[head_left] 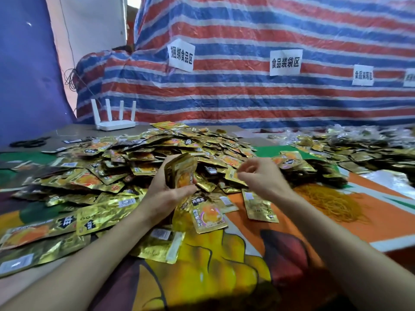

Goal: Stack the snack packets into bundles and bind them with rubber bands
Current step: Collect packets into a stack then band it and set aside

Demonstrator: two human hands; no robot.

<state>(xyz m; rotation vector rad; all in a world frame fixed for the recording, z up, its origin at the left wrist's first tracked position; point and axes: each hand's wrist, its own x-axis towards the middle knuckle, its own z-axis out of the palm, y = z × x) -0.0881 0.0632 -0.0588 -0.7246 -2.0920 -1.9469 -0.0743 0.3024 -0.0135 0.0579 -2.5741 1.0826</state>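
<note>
A big heap of gold snack packets (157,153) covers the middle and left of the table. My left hand (167,189) grips a small upright stack of packets (180,170), thumb across the front. Just to the right, my right hand (260,173) hovers over the heap with its fingers curled; whether it pinches anything I cannot tell. A loose pile of yellow rubber bands (332,203) lies on the orange cloth to the right of my right forearm. Single packets (260,207) lie flat near my wrists.
A white router (115,124) with several antennas stands at the back left, with black scissors (29,142) on the left edge. More packets (359,151) spread at the right. A striped tarp wall (247,97) with paper signs closes the back.
</note>
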